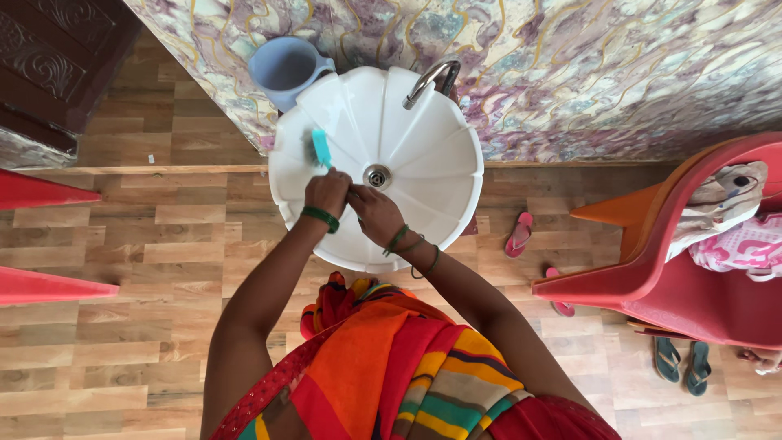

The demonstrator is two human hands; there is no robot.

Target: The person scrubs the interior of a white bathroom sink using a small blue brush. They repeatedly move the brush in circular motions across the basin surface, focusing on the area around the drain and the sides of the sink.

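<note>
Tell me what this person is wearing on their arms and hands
Both arms are bare, with no sleeves showing. The left hand has a single green bangle around its wrist. The right hand has several thin green bangles loose along its wrist and forearm. No rings can be made out. A draped cloth striped red, orange, yellow and teal covers the shoulders.

From where I stand, the red plastic chair (652,277) is my landmark. A pale cloth bag (721,204) and a pink printed bundle (741,244) lie on its seat. Just left of the chair, a pair of pink flip-flops (519,235) rests on the wood-pattern floor (122,326); below the chair sits a teal pair (680,364). Behind the chair runs a marbled purple wall (611,73). Far left of the chair, against that wall, stands a blue-grey jug (285,69).
</note>
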